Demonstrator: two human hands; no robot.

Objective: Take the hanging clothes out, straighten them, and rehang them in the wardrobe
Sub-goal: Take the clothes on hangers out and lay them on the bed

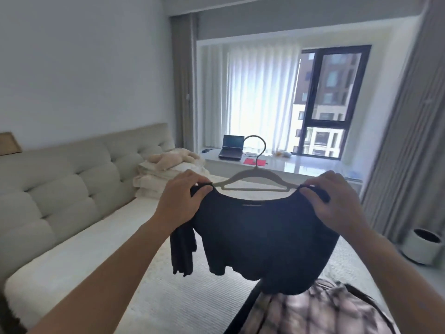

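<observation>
Step in hand, as judged: straightening a garment on its hanger, over the bed, before rehanging.

The dark top (262, 237) hung at centre frame, held up at both shoulders. The left hand (183, 201) had its fingers and thumb curled round the left shoulder seam, where the cloth bunched into a thin loop. The right hand (337, 201) pinched the right shoulder the same way. Both grips were closed on fabric; whether either also caught the hanger arm underneath could not be told.

The hanger (252, 182) was pale, matte and slim, with a straight crossbar and a thin curved metal hook standing upright above the neckline. The neckline sagged below the crossbar in a wide scoop, so the top appeared not yet fully seated on the hanger.

Fabric: soft, limp knit, near-black, with a wavy lower hem. A sleeve or loose fold dangled at lower left of the garment.

A plaid garment (320, 312) lay at lower right on the bed (120, 273), which had a ribbed, cream cover.

Next move, as judged: draw each shoulder outward over the hanger ends, smooth the body, then carry it to the wardrobe, which was not in view.
</observation>
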